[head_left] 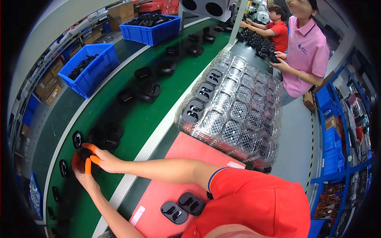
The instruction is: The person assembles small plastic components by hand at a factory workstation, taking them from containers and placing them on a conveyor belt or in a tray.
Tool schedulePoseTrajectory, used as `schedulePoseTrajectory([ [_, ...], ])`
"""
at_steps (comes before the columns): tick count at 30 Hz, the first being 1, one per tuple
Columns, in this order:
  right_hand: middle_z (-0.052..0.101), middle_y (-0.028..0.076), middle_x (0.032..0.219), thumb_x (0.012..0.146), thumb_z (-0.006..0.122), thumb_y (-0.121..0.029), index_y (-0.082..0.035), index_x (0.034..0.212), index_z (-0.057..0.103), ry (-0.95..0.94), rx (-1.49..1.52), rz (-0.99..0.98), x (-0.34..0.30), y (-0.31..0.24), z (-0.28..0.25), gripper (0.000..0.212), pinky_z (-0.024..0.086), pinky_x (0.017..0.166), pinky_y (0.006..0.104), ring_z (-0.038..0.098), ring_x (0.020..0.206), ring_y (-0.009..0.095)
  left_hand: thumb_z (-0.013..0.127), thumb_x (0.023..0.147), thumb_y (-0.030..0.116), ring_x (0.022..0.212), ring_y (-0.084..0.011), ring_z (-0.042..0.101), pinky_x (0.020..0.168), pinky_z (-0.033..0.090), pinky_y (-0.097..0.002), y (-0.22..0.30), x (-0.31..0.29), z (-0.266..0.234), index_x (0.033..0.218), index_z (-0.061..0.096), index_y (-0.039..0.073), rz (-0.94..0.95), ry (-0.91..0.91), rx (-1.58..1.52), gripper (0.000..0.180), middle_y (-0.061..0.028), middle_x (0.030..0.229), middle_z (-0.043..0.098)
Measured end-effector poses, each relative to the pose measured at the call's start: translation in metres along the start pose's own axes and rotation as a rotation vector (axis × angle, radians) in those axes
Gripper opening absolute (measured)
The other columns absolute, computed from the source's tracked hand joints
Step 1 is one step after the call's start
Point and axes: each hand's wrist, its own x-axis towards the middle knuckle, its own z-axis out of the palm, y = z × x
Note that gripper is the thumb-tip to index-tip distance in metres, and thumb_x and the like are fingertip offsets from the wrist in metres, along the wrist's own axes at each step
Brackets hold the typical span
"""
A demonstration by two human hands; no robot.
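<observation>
Over the green conveyor belt [131, 123], both my hands meet at a dark plastic part [84, 153], its shape partly hidden by my fingers. My left hand [84, 176] curls round it from the near side. My right hand [106, 159] reaches in from the right and pinches it with thumb and fingers. Orange finger covers show on both hands. A glossy black oval part [77, 139] lies just beyond my fingers, and another oval part [63, 168] is to their left. Blurred black parts [107, 137] sit right behind my hands.
Clear plastic blister trays [232, 107] are stacked right of the belt, with several black parts in one column. Two black parts [182, 207] rest on a pink mat [178, 156]. Blue bins [89, 69] line the far side. Two people [305, 51] stand at the right.
</observation>
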Motion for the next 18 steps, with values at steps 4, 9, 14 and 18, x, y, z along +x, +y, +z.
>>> schedulePoseTrajectory([
  [4, 0.054, 0.014, 0.118, 0.091, 0.045, -0.008, -0.006, 0.136, 0.034, -0.007, 0.050, -0.092, 0.011, 0.011, 0.025, 0.046, 0.046, 0.086, 0.0312, 0.056, 0.104, 0.021, 0.065, 0.081, 0.008, 0.114, -0.0222, 0.052, 0.099, 0.040, -0.0341, -0.001, 0.004, -0.032, 0.130, 0.042, -0.001, 0.072, 0.022, -0.001, 0.054, -0.0142, 0.126, 0.051],
  [9, 0.044, 0.010, 0.129, 0.088, 0.051, -0.005, -0.012, 0.138, 0.033, -0.036, 0.196, 0.115, 0.012, 0.002, 0.013, 0.053, 0.055, 0.069, 0.0299, 0.050, 0.113, 0.020, 0.067, 0.077, 0.005, 0.110, -0.0216, 0.054, 0.096, 0.042, -0.0325, 0.012, 0.001, -0.016, 0.123, 0.048, -0.003, 0.055, 0.018, -0.030, 0.050, -0.0124, 0.119, 0.055],
  [14, 0.055, 0.012, 0.116, 0.094, 0.043, -0.010, -0.011, 0.139, 0.034, -0.026, 0.208, 0.236, 0.012, 0.010, 0.013, 0.045, 0.056, 0.072, 0.0323, 0.060, 0.096, 0.020, 0.054, 0.081, 0.008, 0.113, -0.0209, 0.050, 0.098, 0.037, -0.0318, 0.015, -0.006, -0.027, 0.121, 0.052, 0.001, -0.089, 0.220, -0.391, 0.041, -0.0108, 0.119, 0.055],
  [18, 0.060, 0.014, 0.105, 0.093, 0.044, -0.010, -0.009, 0.136, 0.038, -0.012, 0.080, 0.312, 0.010, 0.006, 0.014, 0.043, 0.054, 0.067, 0.0320, 0.063, 0.084, 0.022, 0.044, 0.085, 0.014, 0.111, -0.0208, 0.052, 0.096, 0.039, -0.0320, 0.004, -0.005, -0.045, 0.122, 0.051, 0.002, -0.162, 0.298, -0.504, 0.039, -0.0108, 0.119, 0.055],
])
